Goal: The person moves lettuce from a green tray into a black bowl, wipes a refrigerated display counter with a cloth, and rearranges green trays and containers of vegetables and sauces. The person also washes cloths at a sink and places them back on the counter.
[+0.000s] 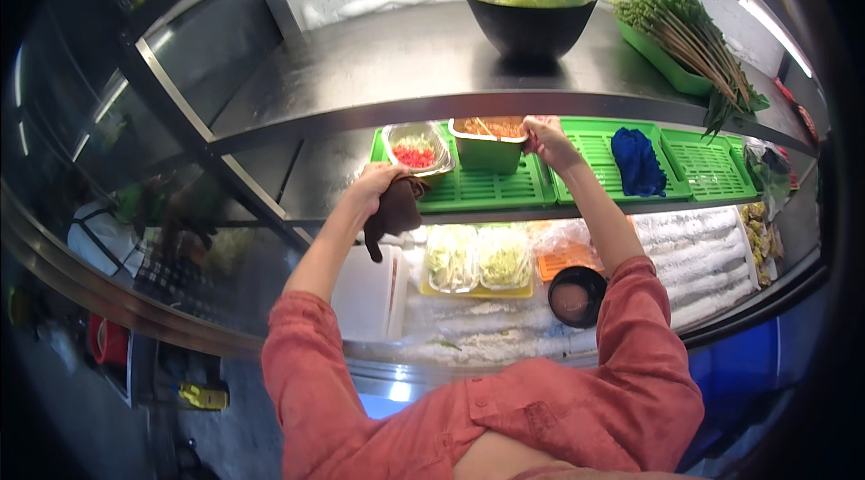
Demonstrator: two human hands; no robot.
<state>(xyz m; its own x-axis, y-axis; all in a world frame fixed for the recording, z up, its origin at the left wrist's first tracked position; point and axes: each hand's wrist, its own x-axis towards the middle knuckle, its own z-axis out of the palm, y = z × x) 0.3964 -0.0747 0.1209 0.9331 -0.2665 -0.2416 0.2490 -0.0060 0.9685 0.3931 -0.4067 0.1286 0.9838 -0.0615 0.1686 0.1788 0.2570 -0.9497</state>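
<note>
My left hand grips a dark brown cloth, just in front of a clear plastic container of chopped red and pale green pieces. At the right edge of a square metal container filled with an orange-brown mixture, my right hand has its fingers closed on the rim. That container is over a green slotted tray on the middle shelf; its far side is hidden under the upper shelf. A crumpled blue cloth lies on the green tray to the right.
Above, the metal shelf holds a black bowl of lettuce and a green tray of leafy stalks. Below are packs of shredded greens, a dark round bowl, a white box and frosted coils.
</note>
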